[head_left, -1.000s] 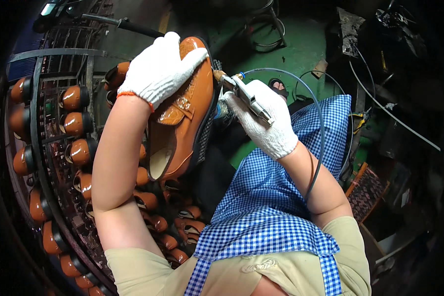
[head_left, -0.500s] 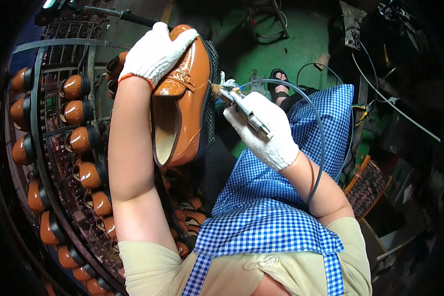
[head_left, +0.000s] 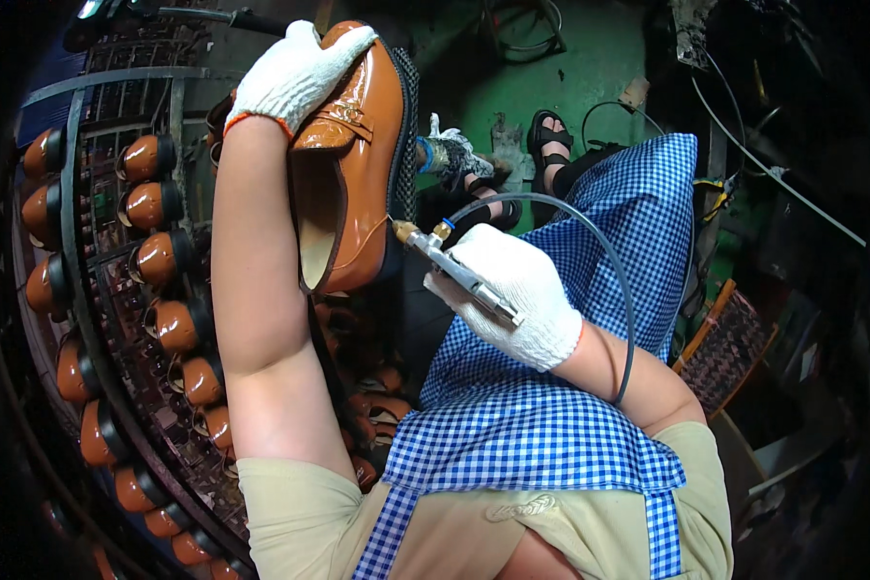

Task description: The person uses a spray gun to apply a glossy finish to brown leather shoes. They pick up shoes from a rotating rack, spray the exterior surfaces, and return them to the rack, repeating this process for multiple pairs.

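My left hand (head_left: 290,72), in a white knit glove, is closed around the toe end of a glossy tan loafer (head_left: 370,159). The shoe's toe points up and away from me, and its pale-lined opening is nearer me. A dark sole edge shows along its right side. Wrapped in a matching glove, my right hand (head_left: 517,300) grips a metal nozzle gun (head_left: 469,280) with a brass tip and a grey hose (head_left: 604,246). That tip is close to the loafer's side near the heel; I cannot tell whether it touches.
At left stands a metal rack (head_left: 72,227) with several glossy tan shoes (head_left: 176,324) on it. More shoes lie low behind my left arm. A woven-backed chair (head_left: 730,348) stands at right. Sandalled feet (head_left: 551,145) show on the green floor (head_left: 604,58), and cables run at upper right.
The nozzle gun has moved toward me, down along the shoe from mid-side to near the heel. The loafer and my left hand have shifted slightly up and left.
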`<state>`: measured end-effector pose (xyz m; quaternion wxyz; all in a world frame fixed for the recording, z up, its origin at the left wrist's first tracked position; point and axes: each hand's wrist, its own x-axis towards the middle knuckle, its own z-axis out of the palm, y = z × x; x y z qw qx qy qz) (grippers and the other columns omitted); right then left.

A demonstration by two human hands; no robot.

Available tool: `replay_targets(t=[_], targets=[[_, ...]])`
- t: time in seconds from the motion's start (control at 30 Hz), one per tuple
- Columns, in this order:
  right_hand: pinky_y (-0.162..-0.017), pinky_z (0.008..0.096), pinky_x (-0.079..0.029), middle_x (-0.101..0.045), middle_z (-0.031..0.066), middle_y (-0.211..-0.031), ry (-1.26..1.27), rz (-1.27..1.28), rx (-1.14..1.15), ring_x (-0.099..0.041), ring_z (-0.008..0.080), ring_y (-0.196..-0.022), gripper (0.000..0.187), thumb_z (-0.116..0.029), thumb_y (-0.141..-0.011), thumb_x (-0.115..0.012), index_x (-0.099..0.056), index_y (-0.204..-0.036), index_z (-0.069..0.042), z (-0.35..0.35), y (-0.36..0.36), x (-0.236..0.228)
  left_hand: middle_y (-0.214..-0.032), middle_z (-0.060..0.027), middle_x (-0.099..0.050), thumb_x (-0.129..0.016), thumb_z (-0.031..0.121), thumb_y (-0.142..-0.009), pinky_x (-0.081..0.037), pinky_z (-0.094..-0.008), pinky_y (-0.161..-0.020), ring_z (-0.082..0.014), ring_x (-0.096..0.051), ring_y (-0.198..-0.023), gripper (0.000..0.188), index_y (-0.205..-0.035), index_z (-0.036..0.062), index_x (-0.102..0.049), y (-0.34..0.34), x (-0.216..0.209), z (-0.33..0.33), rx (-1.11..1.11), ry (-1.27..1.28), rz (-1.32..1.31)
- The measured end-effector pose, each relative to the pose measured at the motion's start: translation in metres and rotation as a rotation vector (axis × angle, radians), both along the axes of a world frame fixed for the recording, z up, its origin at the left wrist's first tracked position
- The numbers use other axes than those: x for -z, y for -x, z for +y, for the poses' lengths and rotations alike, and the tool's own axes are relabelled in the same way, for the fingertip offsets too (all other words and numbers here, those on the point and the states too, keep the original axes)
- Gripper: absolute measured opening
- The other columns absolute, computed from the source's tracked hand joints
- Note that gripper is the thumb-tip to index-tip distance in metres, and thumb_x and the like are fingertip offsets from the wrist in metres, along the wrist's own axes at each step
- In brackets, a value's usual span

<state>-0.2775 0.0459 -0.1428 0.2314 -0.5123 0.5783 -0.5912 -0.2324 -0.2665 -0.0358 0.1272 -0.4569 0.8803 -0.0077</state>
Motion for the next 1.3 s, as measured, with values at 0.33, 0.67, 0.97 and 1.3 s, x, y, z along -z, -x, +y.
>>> replay_targets(t=[0.33,0.67,0.97,1.3], targets=[[-0.074,0.0392,-0.057,-0.068,0.0154,-0.094,-0.135,0.27,0.204,-0.068,0.0333,-0.082,0.019,-0.007,-0.085,-0.08,-0.072,-0.102,-0.001,-0.003,0.078,0.001,-0.101,-0.0071,-0.067,-0.076,0.023,-0.095,-0.052,-0.0292,-0.087,-0.0125,-0.063,-0.093,0.034,-0.115,-0.003,-0.066,-0.052,-0.042,0.092,-0.121,-0.154,0.858],[-0.066,0.0254,-0.047,-0.062,0.0026,-0.094,-0.261,-0.305,0.053,-0.057,0.009,-0.078,0.014,-0.011,-0.105,-0.063,-0.06,-0.116,-0.003,-0.071,0.069,0.083,-0.09,-0.0105,-0.062,-0.072,0.034,-0.094,-0.053,-0.0404,-0.074,-0.0318,-0.066,-0.086,0.027,-0.095,0.0073,-0.069,-0.14,0.002,0.17,0.37,-0.137,0.637],[-0.088,0.0311,-0.049,-0.064,0.006,-0.108,-0.262,-0.013,0.046,-0.058,0.0166,-0.096,0.045,-0.028,-0.106,-0.066,-0.057,-0.139,0.001,-0.146,0.056,0.11,-0.082,-0.0043,-0.055,-0.078,0.038,-0.086,-0.051,-0.0384,-0.064,-0.025,-0.06,-0.073,0.03,-0.082,0.0115,-0.065,-0.256,-0.07,0.317,0.105,0.164,0.721],[-0.121,0.0414,-0.033,-0.044,0.0246,-0.16,-0.141,0.082,0.025,-0.045,0.035,-0.146,0.068,-0.031,-0.107,-0.061,-0.036,-0.16,0.004,-0.188,0.088,0.116,-0.077,-0.0074,-0.059,-0.09,0.03,-0.056,-0.043,-0.0426,-0.06,-0.0288,-0.057,-0.069,0.04,-0.077,0.0038,-0.069,-0.31,-0.135,0.537,-0.4,0.513,0.632]])
